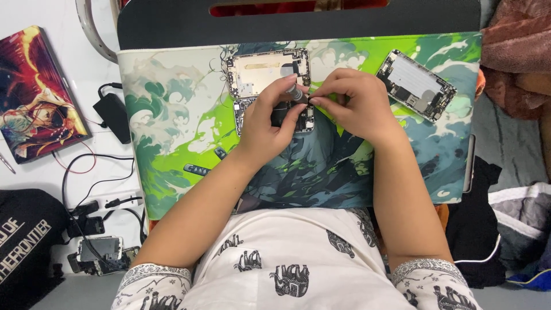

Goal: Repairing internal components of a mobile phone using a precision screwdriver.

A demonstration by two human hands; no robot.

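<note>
At the far left we see a book [37,95] with a bright illustrated cover lying on the white worktop [86,69]. Beside it sit a black power adapter [115,116] and tangled black and red cables [94,172]. Lower left, a black cloth [26,241] and a small phone [100,248] lie near the edge.

Moving right, a large green and teal mat [172,132] with a wave pattern covers the middle of the surface. On its upper centre lies an opened phone [270,86], its gold back shell above and the circuit half below, partly hidden under our hands.

Our left hand [267,123] has its fingers curled and clamped on a dark screwdriver [295,93], its tip down over the phone. Our right hand [356,103], touching the left, has its fingertips pinched together at the screwdriver's tip.

Further right on the mat rests a second phone shell [416,85], tilted. Past the mat's edge lie brown, black and grey fabrics [511,57] in heaps.
</note>
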